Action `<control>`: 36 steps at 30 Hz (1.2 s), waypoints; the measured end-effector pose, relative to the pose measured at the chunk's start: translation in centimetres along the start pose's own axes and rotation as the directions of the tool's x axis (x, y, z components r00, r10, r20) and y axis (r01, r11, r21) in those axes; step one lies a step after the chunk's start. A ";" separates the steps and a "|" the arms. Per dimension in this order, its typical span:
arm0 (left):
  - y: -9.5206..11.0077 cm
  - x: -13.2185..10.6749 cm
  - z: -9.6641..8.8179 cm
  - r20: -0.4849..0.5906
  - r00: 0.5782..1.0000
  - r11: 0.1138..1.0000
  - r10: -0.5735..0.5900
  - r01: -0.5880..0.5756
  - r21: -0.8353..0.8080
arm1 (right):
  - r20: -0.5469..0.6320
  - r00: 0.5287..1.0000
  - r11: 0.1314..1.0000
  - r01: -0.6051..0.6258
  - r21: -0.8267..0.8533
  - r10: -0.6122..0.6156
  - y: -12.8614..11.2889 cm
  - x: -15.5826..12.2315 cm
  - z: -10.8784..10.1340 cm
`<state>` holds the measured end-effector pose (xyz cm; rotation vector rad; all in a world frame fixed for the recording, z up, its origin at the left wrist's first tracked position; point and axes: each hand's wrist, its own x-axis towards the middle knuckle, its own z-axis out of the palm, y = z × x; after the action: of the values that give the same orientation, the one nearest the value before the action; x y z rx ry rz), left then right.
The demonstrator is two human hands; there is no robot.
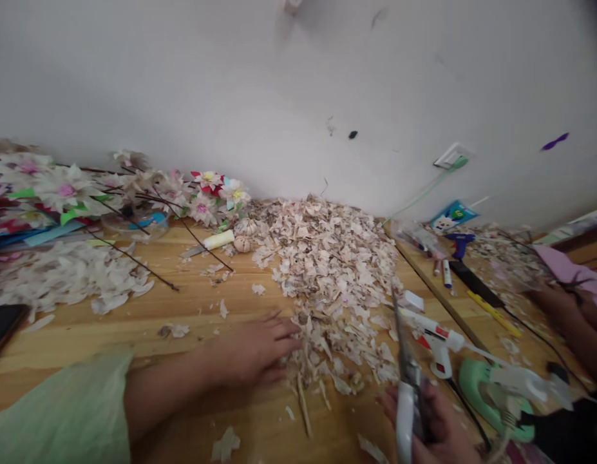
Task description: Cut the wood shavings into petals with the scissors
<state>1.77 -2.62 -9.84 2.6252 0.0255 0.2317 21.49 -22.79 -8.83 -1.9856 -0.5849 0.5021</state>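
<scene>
My left hand [259,351] lies palm down on the wooden table with its fingers stretched out. Its fingertips touch the near-left edge of a heap of pale, papery flakes [331,258]. At the lower right, my right hand [438,428] is closed around a pair of scissors [405,380], blades pointing up and away from me. Motion blurs the scissors a little. A thin dry stalk [303,406] rests on the table between my hands. One loose pale flake [225,444] lies nearer to me.
White paper-like flowers [69,187] on dark stems and a petal pile [71,277] fill the left. A phone [6,325] lies at the left edge. Right are a white glue gun [436,341], a green power strip [472,383] with cords, and another person's hand [554,303].
</scene>
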 end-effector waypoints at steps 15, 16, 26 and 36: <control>-0.2 -0.4 0.0 0.013 0.994 0.994 -0.106 0.106 -0.011 | 0.135 0.989 0.840 0.117 -0.529 -0.053 -1.3 2.6 6.1; -0.2 -0.5 -0.1 -0.006 0.993 0.993 -0.116 0.116 -0.021 | 0.128 0.990 0.851 0.117 -0.512 -0.059 -1.3 2.7 6.2; 0.3 -0.2 1.2 0.059 0.966 0.960 -0.250 0.255 -0.117 | 0.221 0.971 0.957 -0.149 0.249 0.094 -2.2 3.9 5.9; 3.9 7.5 7.4 -0.045 0.999 1.000 -0.011 0.010 -0.018 | 0.055 0.998 0.983 -0.037 0.181 0.027 -4.6 3.4 2.2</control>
<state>10.30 -9.20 -13.13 2.6010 0.0528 0.2864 22.02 -17.33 -6.08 -1.8151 -0.5211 0.6077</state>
